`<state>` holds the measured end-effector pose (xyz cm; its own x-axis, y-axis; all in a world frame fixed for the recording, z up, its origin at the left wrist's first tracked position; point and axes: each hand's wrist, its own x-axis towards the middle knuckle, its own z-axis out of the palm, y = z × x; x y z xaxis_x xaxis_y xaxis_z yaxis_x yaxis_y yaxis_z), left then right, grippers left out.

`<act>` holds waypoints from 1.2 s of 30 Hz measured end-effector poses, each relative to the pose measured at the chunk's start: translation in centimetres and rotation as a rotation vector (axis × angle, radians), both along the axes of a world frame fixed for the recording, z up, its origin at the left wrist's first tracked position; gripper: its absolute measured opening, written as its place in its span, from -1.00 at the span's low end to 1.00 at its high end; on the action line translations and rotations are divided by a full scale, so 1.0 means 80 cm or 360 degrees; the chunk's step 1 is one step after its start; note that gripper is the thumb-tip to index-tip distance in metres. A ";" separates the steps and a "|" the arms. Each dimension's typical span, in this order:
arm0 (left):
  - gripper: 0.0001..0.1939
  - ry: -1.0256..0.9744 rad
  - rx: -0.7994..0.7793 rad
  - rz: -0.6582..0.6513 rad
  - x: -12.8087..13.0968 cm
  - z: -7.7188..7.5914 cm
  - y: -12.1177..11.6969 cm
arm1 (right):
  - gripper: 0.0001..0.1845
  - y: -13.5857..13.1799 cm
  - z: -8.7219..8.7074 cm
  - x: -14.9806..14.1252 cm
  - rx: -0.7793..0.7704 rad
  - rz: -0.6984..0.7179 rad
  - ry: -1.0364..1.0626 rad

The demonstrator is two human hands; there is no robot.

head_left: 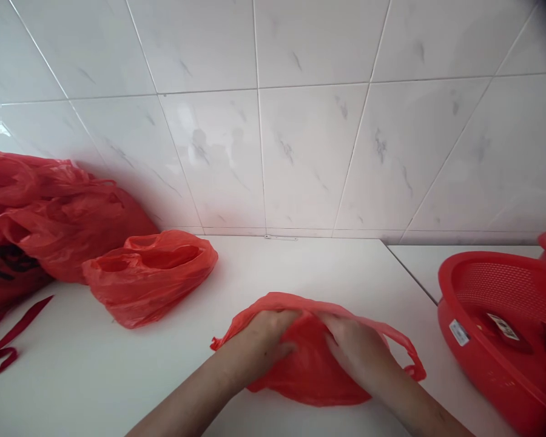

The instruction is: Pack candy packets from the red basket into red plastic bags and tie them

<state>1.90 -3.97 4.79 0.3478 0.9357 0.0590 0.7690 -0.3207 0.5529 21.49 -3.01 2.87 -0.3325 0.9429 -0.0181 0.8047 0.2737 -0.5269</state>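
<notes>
On a white worktop (118, 382), a red plastic bag (307, 370) lies in front of the person, well in from the far edge and to the left of the seam (412, 275) that runs in from that edge. Both hands are at its mouth. The left hand (273, 334) reaches in from the left, thumb apart from the fingers; the fingertips are partly hidden, so I cannot tell whether they pinch the plastic. The right hand (355, 345) reaches in from the right, fingers against the red film; its grip cannot be told either. A handle loop (407, 342) sticks out on the right, beyond the right hand.

Nearer the far edge, to the left, sits a second red bag (164, 297), its mouth partly open. Beside it, larger red bags (91, 224) lean against the tiled wall (300, 139), with a red strap (30, 315) lying in front of them. Right of the seam is a red plastic basket (450, 273) with a white label (459, 332). A small pin (281, 237) lies at the far edge.
</notes>
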 end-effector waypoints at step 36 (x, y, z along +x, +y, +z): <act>-0.57 -0.0876 0.0075 0.0696 -0.061 -0.025 0.050 | -0.74 -0.067 0.120 0.078 0.0975 -0.0179 0.0245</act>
